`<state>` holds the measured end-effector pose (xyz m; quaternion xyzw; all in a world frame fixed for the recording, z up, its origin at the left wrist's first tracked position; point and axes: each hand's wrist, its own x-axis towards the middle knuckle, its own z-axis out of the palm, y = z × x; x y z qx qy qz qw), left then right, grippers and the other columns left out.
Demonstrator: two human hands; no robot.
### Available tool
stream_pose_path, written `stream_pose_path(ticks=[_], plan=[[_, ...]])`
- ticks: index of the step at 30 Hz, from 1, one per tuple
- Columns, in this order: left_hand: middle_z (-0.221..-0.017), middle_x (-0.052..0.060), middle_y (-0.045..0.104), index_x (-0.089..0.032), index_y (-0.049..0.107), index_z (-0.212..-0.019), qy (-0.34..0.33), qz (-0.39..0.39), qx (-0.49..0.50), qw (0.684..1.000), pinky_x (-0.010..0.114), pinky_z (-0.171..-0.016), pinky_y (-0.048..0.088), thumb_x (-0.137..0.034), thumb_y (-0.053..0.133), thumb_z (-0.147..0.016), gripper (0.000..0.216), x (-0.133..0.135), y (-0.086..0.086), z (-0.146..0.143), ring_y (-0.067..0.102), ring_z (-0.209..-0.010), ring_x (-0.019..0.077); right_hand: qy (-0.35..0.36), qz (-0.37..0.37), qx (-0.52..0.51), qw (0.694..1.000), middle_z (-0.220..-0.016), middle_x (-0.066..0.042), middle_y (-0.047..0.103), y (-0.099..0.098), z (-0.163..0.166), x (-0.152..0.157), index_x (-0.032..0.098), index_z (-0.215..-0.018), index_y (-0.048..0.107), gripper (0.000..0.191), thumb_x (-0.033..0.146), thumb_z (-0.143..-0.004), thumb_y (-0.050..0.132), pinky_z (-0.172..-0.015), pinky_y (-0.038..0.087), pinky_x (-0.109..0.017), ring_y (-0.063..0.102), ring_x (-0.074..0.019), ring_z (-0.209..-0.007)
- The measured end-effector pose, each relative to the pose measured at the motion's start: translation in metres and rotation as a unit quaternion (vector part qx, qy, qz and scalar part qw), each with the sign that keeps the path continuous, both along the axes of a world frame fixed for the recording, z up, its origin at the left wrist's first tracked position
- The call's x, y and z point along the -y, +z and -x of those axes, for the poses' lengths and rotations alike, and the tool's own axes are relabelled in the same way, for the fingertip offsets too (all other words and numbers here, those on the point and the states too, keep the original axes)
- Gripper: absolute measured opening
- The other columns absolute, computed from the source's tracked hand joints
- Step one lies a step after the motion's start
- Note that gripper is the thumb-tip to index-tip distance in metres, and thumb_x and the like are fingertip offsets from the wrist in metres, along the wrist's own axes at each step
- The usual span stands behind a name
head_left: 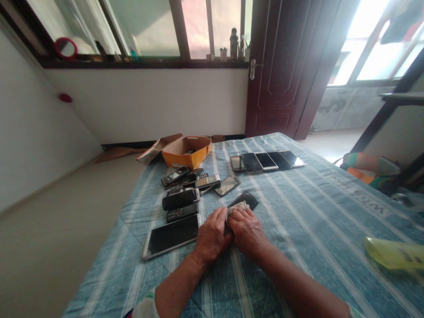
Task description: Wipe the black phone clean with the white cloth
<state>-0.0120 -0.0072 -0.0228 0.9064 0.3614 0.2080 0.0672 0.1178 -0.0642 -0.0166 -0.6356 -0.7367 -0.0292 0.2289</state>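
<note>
A dark mobile phone (251, 199) sticks out beyond my fingers, its near part covered by my hands. My left hand (213, 234) has its fingers closed at the near side of the phone, with the fingertips against a crumpled whitish cloth (241, 206). My right hand (248, 230) is curled over that cloth and presses it down on the phone. Left of my left hand lies a large white-edged tablet (174, 236), screen up. Just past the hands a grey smartphone (228, 185) rests flat on the striped bedspread (298, 247).
Several old keypad phones (181, 213) are heaped on the left. A row of smartphones (266, 161) lies farther back. An orange cardboard box (187, 158) stands open at the far left edge. On the right is a yellow plastic packet (394, 254). Behind is a dark red door (281, 57).
</note>
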Motion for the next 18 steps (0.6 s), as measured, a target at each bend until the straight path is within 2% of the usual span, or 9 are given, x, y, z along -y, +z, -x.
stream_pose_path(ticks=[4, 9, 14, 18], plan=[[-0.123, 0.018, 0.060, -0.010, 0.052, -0.122, 0.001, 0.004, 0.010, 1.000, 0.042, -0.097, 0.048, -0.027, 0.061, -0.074, 0.052, 0.001, 0.001, 0.000, 0.058, -0.114, 0.0293, 0.009, 0.015, -0.011, 1.000, -0.105, -0.009, 0.066, 0.002, -0.003, 0.004, 0.018, -0.103, 0.067, 0.026, 0.011, -0.090, 0.046, -0.100, 0.032, -0.039, 0.052, -0.0233, -0.109], [-0.122, 0.016, 0.061, -0.013, 0.051, -0.122, -0.008, 0.009, 0.016, 1.000, 0.042, -0.095, 0.050, -0.036, 0.065, -0.075, 0.054, 0.002, 0.000, 0.000, 0.058, -0.112, 0.0296, -0.034, 0.053, -0.004, 0.998, -0.107, -0.008, 0.065, 0.005, -0.021, 0.002, 0.019, -0.101, 0.067, 0.028, 0.010, -0.090, 0.043, -0.103, 0.027, -0.039, 0.051, -0.0224, -0.110], [-0.125, 0.017, 0.059, -0.015, 0.049, -0.124, -0.003, 0.002, 0.005, 1.000, 0.045, -0.097, 0.048, -0.036, 0.070, -0.071, 0.061, 0.002, -0.004, 0.001, 0.057, -0.115, 0.0308, -0.082, 0.058, 0.000, 0.995, -0.107, -0.008, 0.065, 0.005, -0.039, -0.001, 0.019, -0.097, 0.068, 0.029, 0.007, -0.088, 0.042, -0.097, 0.031, -0.033, 0.050, -0.0209, -0.110], [-0.127, 0.018, 0.057, -0.011, 0.050, -0.124, 0.001, 0.022, -0.007, 1.000, 0.043, -0.097, 0.048, -0.035, 0.072, -0.070, 0.063, 0.003, -0.001, 0.000, 0.055, -0.116, 0.0310, -0.102, 0.065, 0.013, 0.993, -0.108, -0.009, 0.065, 0.006, -0.041, 0.002, 0.016, -0.095, 0.068, 0.027, 0.007, -0.088, 0.043, -0.095, 0.033, -0.033, 0.051, -0.0222, -0.108]])
